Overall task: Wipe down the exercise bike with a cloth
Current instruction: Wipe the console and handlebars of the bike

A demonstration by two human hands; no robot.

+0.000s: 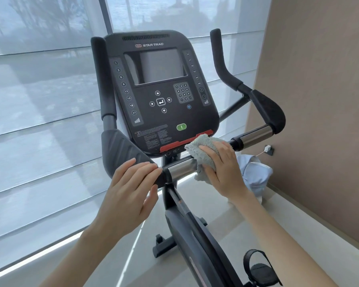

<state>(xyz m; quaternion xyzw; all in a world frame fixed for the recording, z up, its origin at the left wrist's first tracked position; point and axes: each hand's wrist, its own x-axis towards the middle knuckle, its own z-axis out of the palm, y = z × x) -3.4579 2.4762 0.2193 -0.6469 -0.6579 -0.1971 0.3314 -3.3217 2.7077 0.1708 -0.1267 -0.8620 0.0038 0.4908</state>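
A black exercise bike (162, 96) fills the middle of the head view, its console facing me. A handlebar with chrome sections (181, 167) runs below the console. My right hand (224, 168) presses a fluffy grey-green cloth (203, 149) onto the bar, just under the console's red lower edge. My left hand (131, 189) rests flat with its fingers together on the black left grip pad (120, 150), beside the chrome section. It holds nothing.
Sheer window blinds (39, 121) cover the left and back. A beige wall (319, 121) rises on the right. A pale blue bundle of fabric (255, 175) lies on the floor by that wall. A pedal with a strap (259, 268) sits at lower right.
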